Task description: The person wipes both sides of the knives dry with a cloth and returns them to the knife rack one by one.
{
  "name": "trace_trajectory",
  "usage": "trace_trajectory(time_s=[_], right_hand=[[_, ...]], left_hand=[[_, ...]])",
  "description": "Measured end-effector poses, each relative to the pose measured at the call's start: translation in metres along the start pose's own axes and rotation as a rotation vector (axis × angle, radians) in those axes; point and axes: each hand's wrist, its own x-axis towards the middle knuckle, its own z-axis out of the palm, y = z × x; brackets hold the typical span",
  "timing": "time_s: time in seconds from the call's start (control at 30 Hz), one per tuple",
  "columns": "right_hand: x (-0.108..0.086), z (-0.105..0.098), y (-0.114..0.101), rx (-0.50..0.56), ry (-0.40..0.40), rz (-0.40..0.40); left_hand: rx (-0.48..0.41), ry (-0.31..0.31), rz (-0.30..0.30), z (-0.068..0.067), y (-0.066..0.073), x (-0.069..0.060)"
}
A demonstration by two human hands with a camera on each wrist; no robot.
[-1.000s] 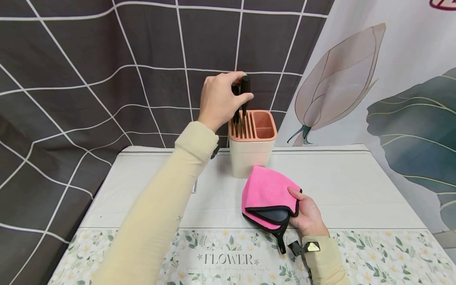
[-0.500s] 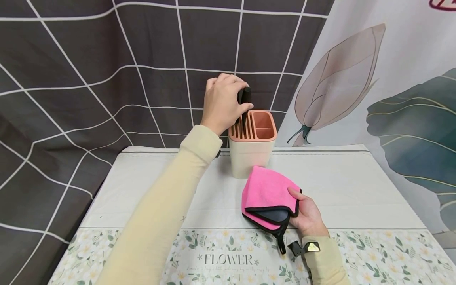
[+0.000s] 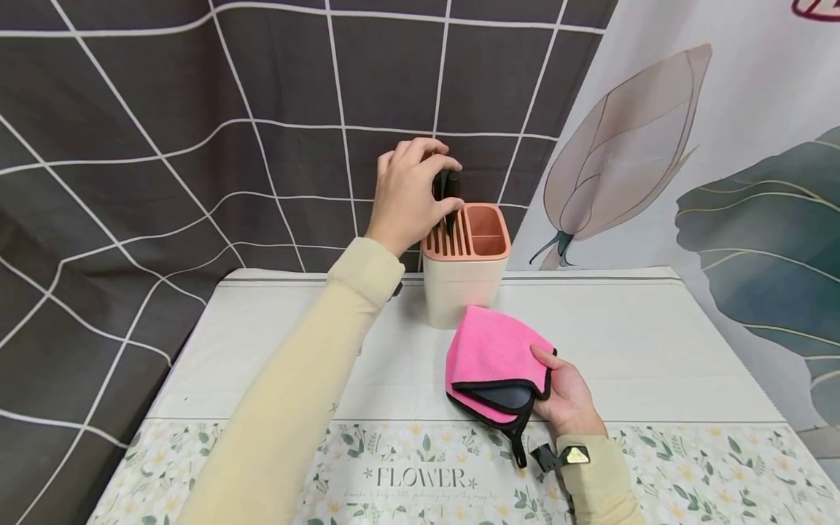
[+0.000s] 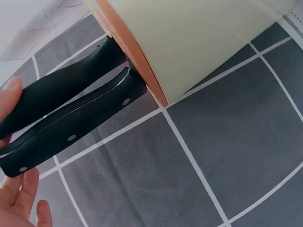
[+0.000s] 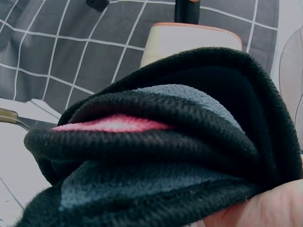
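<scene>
In the head view, my left hand point(image 3: 408, 191) reaches over the slotted side of a cream knife holder point(image 3: 459, 295) with an orange top. Its thumb and fingers grip a knife by the black handle point(image 3: 453, 188). A second knife's black riveted handle point(image 4: 75, 130) stands close beside it in the left wrist view. Both handles come down to the orange top; their blades are hidden inside. My right hand point(image 3: 566, 390) holds a folded pink cloth point(image 3: 499, 346) with black edging and a hanging loop, thumb on top. Its grey-blue inner side point(image 5: 142, 184) shows in the right wrist view.
The holder's right side has an open two-part compartment point(image 3: 487, 232). A dark grid-patterned curtain point(image 3: 275, 87) hangs right behind it. A brass-coloured handle point(image 5: 8, 116) lies at the left edge in the right wrist view. The table cloth point(image 3: 617, 343) is white with a floral front.
My left hand has lowered slightly and the knife handle has sunk down toward the holder's orange top. My right hand and the pink cloth have stayed in place.
</scene>
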Motion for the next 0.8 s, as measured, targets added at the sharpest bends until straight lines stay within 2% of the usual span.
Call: trace_trajectory(time_s=[0.17, 0.33, 0.53, 0.67, 0.8], right_hand=[[-0.001, 0.001, 0.000, -0.004, 0.013, -0.010], [-0.001, 0.001, 0.000, -0.004, 0.024, -0.017], [0.000, 0.002, 0.000, -0.012, 0.033, -0.019], [-0.001, 0.003, 0.001, -0.010, 0.033, -0.018], [-0.001, 0.003, 0.001, -0.007, 0.022, -0.014]], left_hand=[[-0.127, 0.053, 0.010, -0.007, -0.008, -0.007], [-0.271, 0.134, -0.060, -0.019, -0.026, -0.024], [-0.378, 0.176, -0.238, -0.034, -0.057, -0.060], [-0.371, 0.188, -0.364, -0.039, -0.079, -0.091], [-0.357, 0.156, -0.480, -0.040, -0.096, -0.126]])
